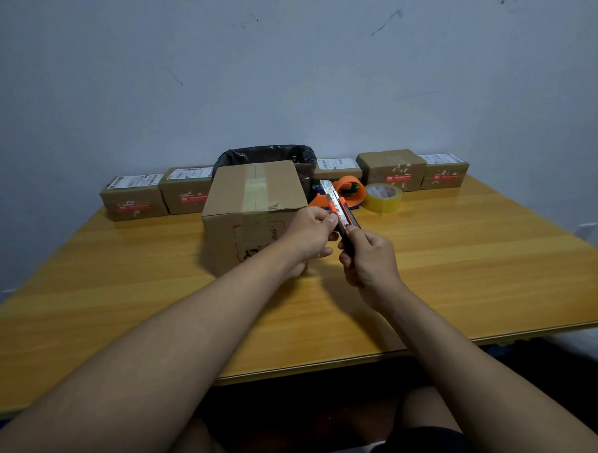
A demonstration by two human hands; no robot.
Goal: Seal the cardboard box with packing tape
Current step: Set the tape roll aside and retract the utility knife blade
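A brown cardboard box (255, 190) stands on the yellow wooden table (463, 260), flaps down, with a strip of clear tape along its top seam and down its front. Just right of it, above the table, my right hand (371, 257) grips the handle of an orange and black utility knife (339, 207) whose blade points up and away. My left hand (311, 236) pinches the knife's body near the slider, thumb on top. A roll of clear packing tape (383, 197) lies behind the knife, next to an orange tape dispenser (349, 190).
Several small taped parcels (133, 197) with labels line the back edge against the wall, on both sides. A bin with a black liner (270, 154) stands behind the box. My knees show under the table's near edge.
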